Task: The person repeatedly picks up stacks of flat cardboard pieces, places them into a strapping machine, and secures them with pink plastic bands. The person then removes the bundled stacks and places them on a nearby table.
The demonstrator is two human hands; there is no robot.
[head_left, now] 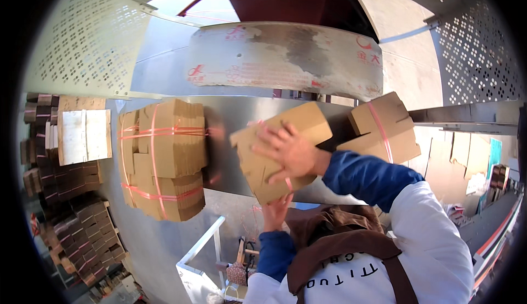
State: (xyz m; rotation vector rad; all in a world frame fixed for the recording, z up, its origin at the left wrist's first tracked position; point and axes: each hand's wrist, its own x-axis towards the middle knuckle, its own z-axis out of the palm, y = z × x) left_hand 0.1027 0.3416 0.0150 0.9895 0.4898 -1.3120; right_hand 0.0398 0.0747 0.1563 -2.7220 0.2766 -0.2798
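Note:
A stack of flat die-cut cardboard lies turned at an angle in the middle of the metal table. On its top face my right hand rests palm down, fingers spread. My left hand holds the near edge of that stack, with its fingertips partly hidden. A short stretch of pink strap shows on the stack by the left hand. To the left stands a bigger cardboard bundle, bound with several pink straps. Another strapped cardboard bundle sits to the right, beyond my right forearm.
Shiny metal tabletop runs beneath the bundles. Behind it is a worn metal panel, flanked by perforated panels. Many strapped cardboard stacks fill the far left. A white metal frame stands below the table's near edge.

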